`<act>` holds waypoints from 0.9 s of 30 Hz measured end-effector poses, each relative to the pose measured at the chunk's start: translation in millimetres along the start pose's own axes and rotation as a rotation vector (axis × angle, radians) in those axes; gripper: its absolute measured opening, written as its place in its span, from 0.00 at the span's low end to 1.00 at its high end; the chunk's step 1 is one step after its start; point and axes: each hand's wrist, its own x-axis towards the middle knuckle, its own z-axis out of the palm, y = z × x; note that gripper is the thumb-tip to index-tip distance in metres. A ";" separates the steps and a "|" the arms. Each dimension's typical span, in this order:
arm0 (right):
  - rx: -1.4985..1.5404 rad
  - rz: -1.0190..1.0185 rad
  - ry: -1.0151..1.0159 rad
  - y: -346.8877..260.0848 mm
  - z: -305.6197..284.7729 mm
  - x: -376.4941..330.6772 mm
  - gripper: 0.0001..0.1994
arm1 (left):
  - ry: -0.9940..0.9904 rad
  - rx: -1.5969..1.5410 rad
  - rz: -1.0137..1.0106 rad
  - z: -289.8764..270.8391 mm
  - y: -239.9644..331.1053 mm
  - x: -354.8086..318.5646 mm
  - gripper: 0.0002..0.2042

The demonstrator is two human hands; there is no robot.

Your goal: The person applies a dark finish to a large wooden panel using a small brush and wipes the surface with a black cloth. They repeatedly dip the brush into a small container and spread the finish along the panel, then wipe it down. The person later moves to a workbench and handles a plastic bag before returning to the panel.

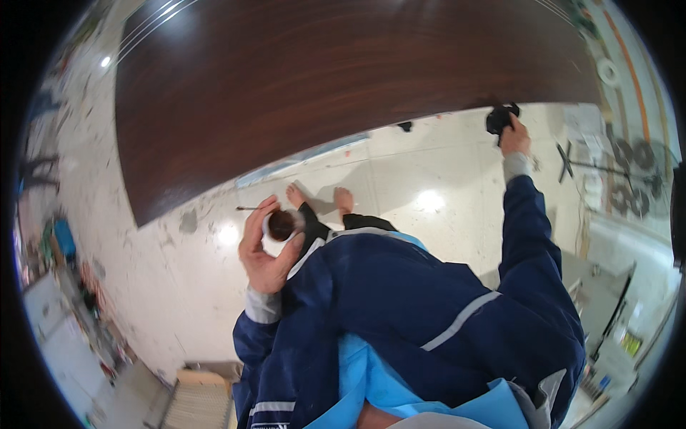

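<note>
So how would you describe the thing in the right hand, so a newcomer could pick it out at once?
Start at the big dark brown wooden panel that fills the top of the view and follow its lower edge to the right end. There the right hand reaches up and grips a small black object against that edge. It is the only black lump there; what it is cannot be told.

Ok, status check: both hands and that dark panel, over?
Left hand cupped around a small round tin. Right hand gripping a black tool at the dark wood panel edge. Bare feet below on the floor.
</note>
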 end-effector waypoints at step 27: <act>0.564 -1.235 -0.706 -785.1 83.9 -522.5 0.08 | 0.658 0.064 -0.208 -311.8 -69.6 -187.3 0.28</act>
